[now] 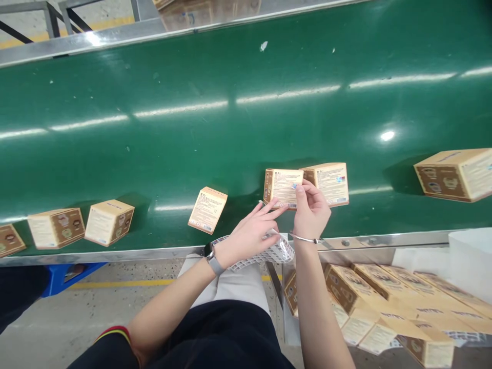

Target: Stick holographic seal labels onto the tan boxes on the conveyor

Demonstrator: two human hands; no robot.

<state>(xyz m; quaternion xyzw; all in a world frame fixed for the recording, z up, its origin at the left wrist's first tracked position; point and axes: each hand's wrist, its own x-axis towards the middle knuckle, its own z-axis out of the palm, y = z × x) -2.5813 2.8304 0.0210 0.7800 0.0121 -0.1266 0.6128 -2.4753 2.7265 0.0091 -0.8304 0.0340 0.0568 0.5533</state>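
Note:
A small tan and brown box (282, 183) stands on the green belt in front of me, its printed side facing me. My right hand (311, 212) has thumb and index finger pinched at a small bluish sticker near that box's upper right corner. With fingers spread, my left hand (255, 230) touches the box's lower edge. A sheet of stickers with a white grid (246, 264) hangs below my left palm, seemingly tucked between its fingers. Touching the box on the right is another box (332, 184) with a bluish and red sticker on its face.
On the belt (172, 148) stand a tilted box (207, 210) left of my hands, several more farther left, and one box (453, 174) at far right. A container of packed boxes (384, 302) is at lower right. A blue stool (73, 277) and a person's dark clothing (19, 292) are lower left.

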